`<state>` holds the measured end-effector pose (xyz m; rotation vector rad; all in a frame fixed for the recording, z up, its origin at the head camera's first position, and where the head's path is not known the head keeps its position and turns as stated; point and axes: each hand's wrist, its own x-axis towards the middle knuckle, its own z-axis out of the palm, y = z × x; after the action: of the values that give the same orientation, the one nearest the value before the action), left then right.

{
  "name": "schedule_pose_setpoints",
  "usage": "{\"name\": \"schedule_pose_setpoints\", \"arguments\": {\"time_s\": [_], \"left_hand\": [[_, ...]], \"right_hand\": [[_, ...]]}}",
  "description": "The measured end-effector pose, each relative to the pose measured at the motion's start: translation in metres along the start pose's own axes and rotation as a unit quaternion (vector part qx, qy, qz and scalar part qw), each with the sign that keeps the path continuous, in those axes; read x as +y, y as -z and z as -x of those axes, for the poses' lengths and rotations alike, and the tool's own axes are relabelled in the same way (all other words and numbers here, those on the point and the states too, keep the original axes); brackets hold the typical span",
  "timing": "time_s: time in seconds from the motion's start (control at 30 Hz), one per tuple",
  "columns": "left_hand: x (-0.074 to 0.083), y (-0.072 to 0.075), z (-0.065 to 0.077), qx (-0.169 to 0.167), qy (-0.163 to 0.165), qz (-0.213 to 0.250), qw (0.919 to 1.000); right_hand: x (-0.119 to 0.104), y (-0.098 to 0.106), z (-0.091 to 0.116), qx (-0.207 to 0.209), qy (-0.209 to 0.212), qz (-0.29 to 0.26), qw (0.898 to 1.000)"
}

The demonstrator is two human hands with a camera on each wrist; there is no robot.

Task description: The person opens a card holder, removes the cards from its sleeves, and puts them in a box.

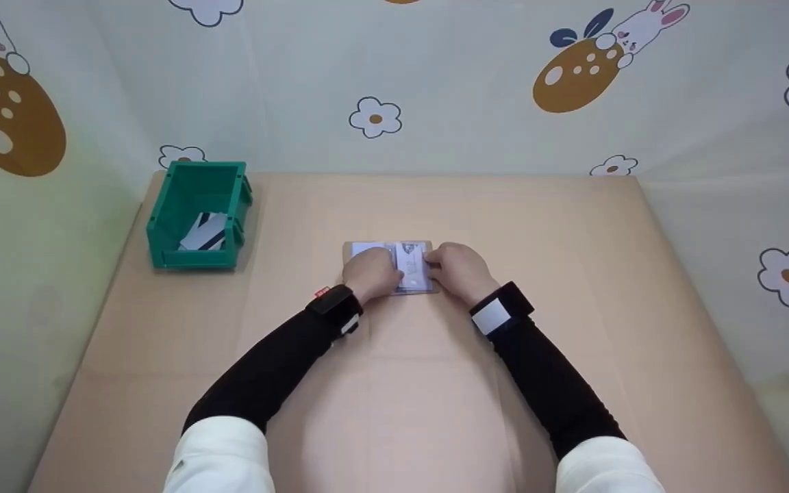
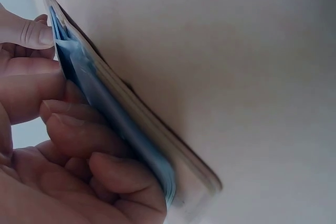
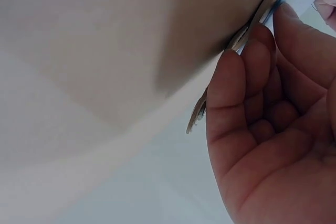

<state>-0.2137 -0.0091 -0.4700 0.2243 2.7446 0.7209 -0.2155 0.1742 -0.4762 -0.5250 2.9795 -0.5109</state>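
Note:
An open card holder (image 1: 347, 255) with a tan cover and clear bluish plastic sleeves (image 2: 107, 103) lies at the middle of the table. A white card (image 1: 411, 268) with grey print shows on its right side. My left hand (image 1: 372, 272) is over the left part, its curled fingers gripping the sleeves; the fingertips meet the plastic in the left wrist view. My right hand (image 1: 464, 270) pinches the right edge of the holder between thumb and fingers, as the right wrist view shows. The left hand covers much of the left page.
A green plastic bin (image 1: 192, 259) stands at the table's back left with several white cards (image 1: 205, 233) in it, some with a dark stripe. A beige cloth covers the table (image 1: 504, 212). Patterned curtains (image 1: 298, 89) hang behind it and at both sides.

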Motion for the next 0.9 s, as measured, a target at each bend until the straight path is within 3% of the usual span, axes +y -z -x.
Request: {"name": "schedule_pose_setpoints", "arguments": {"time_s": [0.37, 0.9], "left_hand": [[-0.005, 0.006, 0.003, -0.003, -0.004, 0.018, 0.9998], [-0.023, 0.034, 0.012, 0.008, -0.005, 0.086, 0.9962]], "right_hand": [[0.000, 0.000, -0.001, -0.005, -0.009, -0.007, 1.000], [0.002, -0.002, 0.000, -0.002, -0.008, -0.016, 1.000]]}}
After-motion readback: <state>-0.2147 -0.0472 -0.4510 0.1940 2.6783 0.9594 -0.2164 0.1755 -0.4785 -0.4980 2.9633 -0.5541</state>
